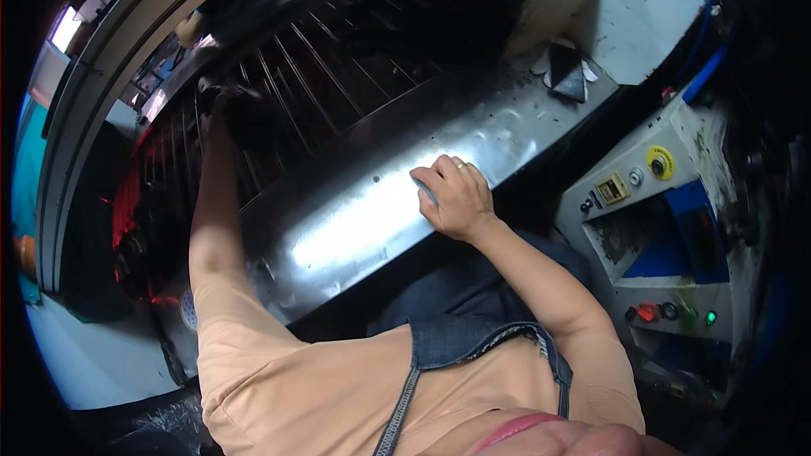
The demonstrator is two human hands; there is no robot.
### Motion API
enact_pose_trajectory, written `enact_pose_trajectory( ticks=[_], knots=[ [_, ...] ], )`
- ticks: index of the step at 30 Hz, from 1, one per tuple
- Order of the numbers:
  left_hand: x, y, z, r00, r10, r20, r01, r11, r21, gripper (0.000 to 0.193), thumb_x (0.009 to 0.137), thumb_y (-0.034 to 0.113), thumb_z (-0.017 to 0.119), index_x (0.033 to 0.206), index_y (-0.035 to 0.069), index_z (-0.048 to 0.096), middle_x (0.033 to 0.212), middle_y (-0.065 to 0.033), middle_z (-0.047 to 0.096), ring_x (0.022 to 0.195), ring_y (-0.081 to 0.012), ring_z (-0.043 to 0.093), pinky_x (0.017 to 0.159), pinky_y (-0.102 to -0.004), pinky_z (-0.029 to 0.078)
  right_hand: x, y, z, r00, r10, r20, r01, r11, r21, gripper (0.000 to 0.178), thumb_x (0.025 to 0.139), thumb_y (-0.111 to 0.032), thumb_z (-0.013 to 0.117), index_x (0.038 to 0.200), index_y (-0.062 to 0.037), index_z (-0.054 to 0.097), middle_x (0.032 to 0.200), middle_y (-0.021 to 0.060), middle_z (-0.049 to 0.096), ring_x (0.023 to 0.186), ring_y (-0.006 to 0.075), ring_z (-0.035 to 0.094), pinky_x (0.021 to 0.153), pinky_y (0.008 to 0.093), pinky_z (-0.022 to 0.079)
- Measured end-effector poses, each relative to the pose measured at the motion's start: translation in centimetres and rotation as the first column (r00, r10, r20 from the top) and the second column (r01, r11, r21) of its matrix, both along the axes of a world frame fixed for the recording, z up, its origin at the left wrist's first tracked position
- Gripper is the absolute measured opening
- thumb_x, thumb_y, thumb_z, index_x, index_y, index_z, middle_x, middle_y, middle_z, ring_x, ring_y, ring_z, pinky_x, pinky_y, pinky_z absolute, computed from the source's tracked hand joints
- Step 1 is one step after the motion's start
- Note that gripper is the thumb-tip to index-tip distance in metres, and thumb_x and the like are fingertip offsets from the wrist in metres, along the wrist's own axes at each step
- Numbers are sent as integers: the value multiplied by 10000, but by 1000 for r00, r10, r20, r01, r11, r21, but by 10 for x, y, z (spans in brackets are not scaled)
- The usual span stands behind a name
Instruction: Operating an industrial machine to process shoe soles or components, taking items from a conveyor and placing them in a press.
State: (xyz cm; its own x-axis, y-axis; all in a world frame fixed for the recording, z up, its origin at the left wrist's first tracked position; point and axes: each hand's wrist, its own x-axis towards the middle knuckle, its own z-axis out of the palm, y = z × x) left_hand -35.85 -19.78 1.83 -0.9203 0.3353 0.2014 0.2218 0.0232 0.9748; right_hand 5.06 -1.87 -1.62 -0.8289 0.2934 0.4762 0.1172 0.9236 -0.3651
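Note:
My left arm stretches far out over a dark bed of parallel metal bars (pixel 291 89). At its end my left hand (pixel 221 95) is in deep shadow, beside a dark, shapeless piece (pixel 253 114); its fingers are too dark to read, and whether it grips that piece cannot be told. My right hand (pixel 460 198) rests on the shiny metal ledge (pixel 338 232) near its front edge, fingers curled in, a ring on one of them. A small bluish-grey patch shows between thumb and forefinger, too little to name.
A smartphone (pixel 566 72) lies on white material at the ledge's far right end. On the right stands a control panel (pixel 650 203) with a yellow-ringed button (pixel 660 163) and a lit green lamp (pixel 710 317). A curved frame (pixel 72 127) rises left; red light falls beside the bars. A tape roll (pixel 187 308) is at left.

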Motion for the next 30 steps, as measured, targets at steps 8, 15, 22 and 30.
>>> enact_pose_trajectory(
  ticks=[8, 15, 22, 30],
  knots=[
    [248, 59, 101, 596, -782, -183, 780, 617, -98, 878, 606, 271, 798, 1346, 18, 398, 1222, -110, 535, 1136, -239, 515, 996, -347, 378, 42, 40, 53, 941, -26, -339, -336, 72, -939, 970, 772, -794, 353, 1419, -80, 240, 1230, 227, 505, 960, 289, 625, 768, 373, 526],
    [398, 96, 163, -522, -801, -292, 568, -71, -820, 1027, 500, 196, 816, 1397, 52, 338, 1343, -224, 429, 1228, -389, 439, 1021, -437, 377, 232, 17, 52, 884, -96, -458, -467, -220, -856, 740, 884, -659, 326, 1327, -74, 424, 1248, 154, 545, 1064, 265, 589, 931, 438, 449],
    [524, 138, 196, -956, -284, -79, 142, -212, -967, 1076, 515, 393, 830, 1429, 150, 316, 1287, -215, 483, 1137, -375, 525, 957, -440, 434, 346, -94, 45, 790, -322, -522, -583, -128, -802, 800, 868, -570, 460, 1385, 22, 308, 1391, 210, 384, 1273, 296, 418, 1078, 423, 317],
    [545, 205, 202, -415, -380, -826, 806, 268, -528, 538, 793, 217, 685, 1255, 17, 496, 1145, -170, 584, 1074, -316, 571, 929, -388, 445, 459, -60, 92, 147, -609, -780, -835, 347, -428, 826, 803, -529, 594, 1418, -72, 284, 1455, 216, 259, 1274, 477, 325, 801, 564, 496]
  ],
)
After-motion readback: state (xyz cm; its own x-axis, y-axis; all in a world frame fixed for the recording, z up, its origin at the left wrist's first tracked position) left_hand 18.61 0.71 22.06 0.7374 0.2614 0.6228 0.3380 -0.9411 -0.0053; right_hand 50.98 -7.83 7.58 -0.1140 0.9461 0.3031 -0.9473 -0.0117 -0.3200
